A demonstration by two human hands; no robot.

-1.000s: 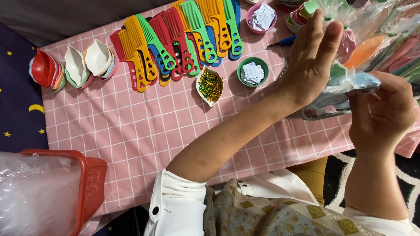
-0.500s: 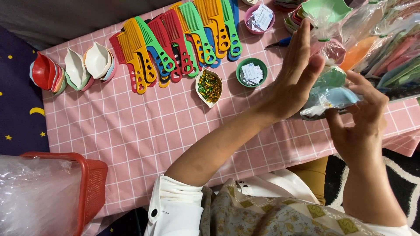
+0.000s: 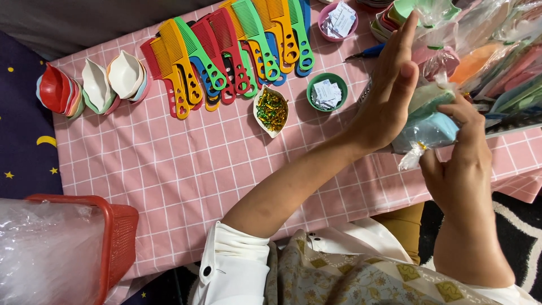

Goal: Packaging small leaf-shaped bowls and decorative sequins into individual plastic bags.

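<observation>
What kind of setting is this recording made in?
Probably a home packing station for small gift sets: a pink checked tablecloth holds rows of colourful plastic combs and stacked leaf-shaped dishes, while both hands close a clear plastic bag.

1. The left hand [image 3: 389, 96] is flat against a clear plastic packet [image 3: 426, 127] with a pale blue thing inside.
2. The right hand [image 3: 460, 164] pinches the packet's tied neck.
3. Coloured combs [image 3: 226, 51] lie in a row on the pink checked table [image 3: 186, 164].
4. A red basket [image 3: 121, 231] stands at the lower left.
</observation>
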